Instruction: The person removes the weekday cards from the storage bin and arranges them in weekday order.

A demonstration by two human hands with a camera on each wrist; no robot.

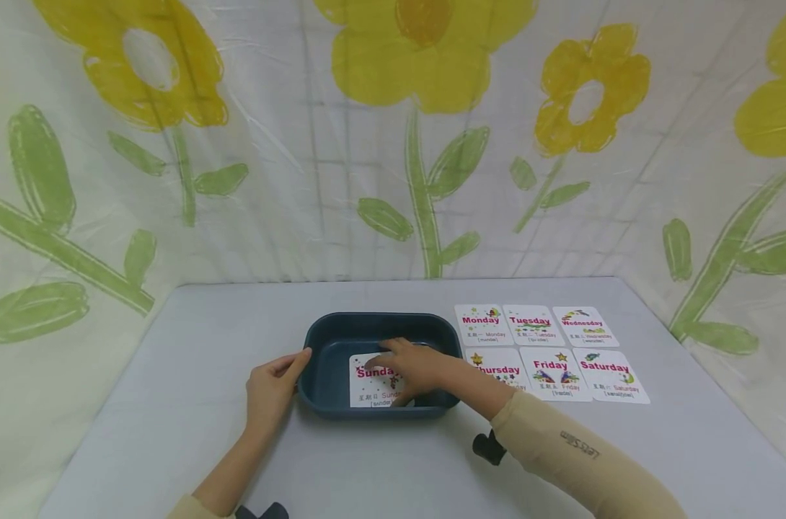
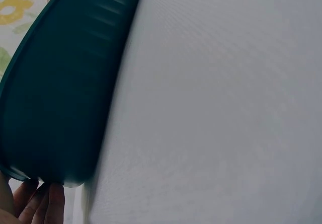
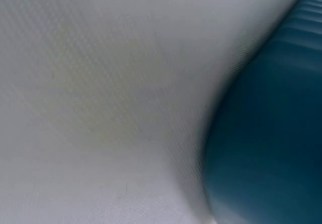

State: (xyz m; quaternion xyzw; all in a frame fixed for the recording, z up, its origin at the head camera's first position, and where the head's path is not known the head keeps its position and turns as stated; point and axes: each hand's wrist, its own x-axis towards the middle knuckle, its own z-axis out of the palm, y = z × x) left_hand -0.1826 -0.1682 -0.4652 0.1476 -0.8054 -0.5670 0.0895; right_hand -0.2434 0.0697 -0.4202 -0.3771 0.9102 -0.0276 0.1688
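Note:
A dark teal rectangular tray [image 1: 380, 414] stands on the table. My left hand [image 1: 270, 393] pinches its left rim, thumb at the top edge. In the left wrist view several fingers [image 2: 55, 204] press against the tray's outer wall [image 2: 60, 98]. Inside the tray is a white card reading Sunday [image 1: 363, 389]. My right hand [image 1: 419, 367] reaches in over the card's right part with its fingers spread; whether the fingertips touch the card is hard to tell. Only the tray's outside [image 3: 271, 123] and table surface show in the right wrist view.
To the tray's right lie two rows of weekday cards: Monday [image 1: 484, 326], Tuesday [image 1: 531, 326] and Wednesday [image 1: 585, 327] behind, Thursday [image 1: 497, 357], Friday [image 1: 555, 375] and Saturday [image 1: 610, 376] in front. My right forearm partly covers Thursday. A flower-printed curtain [image 1: 270, 216] rises behind the white table [image 1: 198, 375].

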